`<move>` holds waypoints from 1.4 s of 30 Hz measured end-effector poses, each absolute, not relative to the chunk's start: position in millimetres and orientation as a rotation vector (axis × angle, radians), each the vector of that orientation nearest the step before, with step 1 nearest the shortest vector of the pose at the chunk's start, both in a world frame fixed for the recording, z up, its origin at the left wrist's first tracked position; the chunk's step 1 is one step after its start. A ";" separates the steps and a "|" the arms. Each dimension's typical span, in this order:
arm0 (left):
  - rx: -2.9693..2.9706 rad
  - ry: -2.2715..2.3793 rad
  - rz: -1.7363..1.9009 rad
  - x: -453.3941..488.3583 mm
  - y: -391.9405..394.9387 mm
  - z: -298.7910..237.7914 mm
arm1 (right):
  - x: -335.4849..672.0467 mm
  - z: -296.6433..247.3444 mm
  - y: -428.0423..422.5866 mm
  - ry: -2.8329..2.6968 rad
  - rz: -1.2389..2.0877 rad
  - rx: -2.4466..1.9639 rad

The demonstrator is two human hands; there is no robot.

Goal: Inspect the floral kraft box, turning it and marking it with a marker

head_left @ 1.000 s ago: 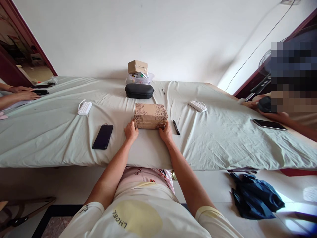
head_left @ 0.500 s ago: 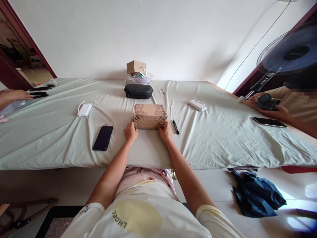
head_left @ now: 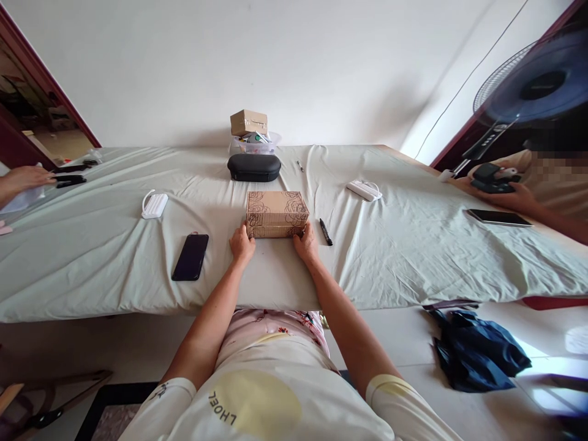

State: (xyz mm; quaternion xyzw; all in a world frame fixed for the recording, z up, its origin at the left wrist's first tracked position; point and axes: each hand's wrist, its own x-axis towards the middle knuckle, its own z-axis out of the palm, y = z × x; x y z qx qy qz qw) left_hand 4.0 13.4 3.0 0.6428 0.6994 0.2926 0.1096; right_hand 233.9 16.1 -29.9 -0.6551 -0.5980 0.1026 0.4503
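Observation:
A closed cardboard box point(head_left: 277, 211) with dark swirling line drawings sits on the cloth in front of me. My left hand point(head_left: 242, 243) grips its near left corner, and my right hand point(head_left: 306, 241) grips the near right corner. Both hands have their fingers curled against the box sides; some fingertips are hidden behind it. Just right of my right hand lies a black marker point(head_left: 326, 232). To the left of my left hand, a dark smartphone point(head_left: 190, 257) lies flat on the cloth.
A black zip case point(head_left: 254, 168) lies behind the box, before a clear tub point(head_left: 252, 147) with a small carton point(head_left: 248, 123) on it. White power banks point(head_left: 155, 206) lie left and right. Other people's hands point(head_left: 27, 181) show at both sides. A fan point(head_left: 537, 92) stands right.
My hands and the box hold their place while the view tilts slightly. At the right, the other person's hand has shifted on the dark case, which now shows a pale item.

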 end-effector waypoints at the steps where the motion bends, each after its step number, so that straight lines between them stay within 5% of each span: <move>1: 1.887 2.059 0.859 4.3 12.8 3.8 | 233.7 -28.2 15.2 -1.483 0.254 -1.630; 31: 1.935 2.084 0.880 3.4 13.7 0.3 | 229.3 -24.7 12.9 -1.472 0.300 -1.657; 42: 1.960 1.898 1.169 6.4 10.3 2.0 | 231.9 -24.5 13.2 -1.317 0.352 -1.502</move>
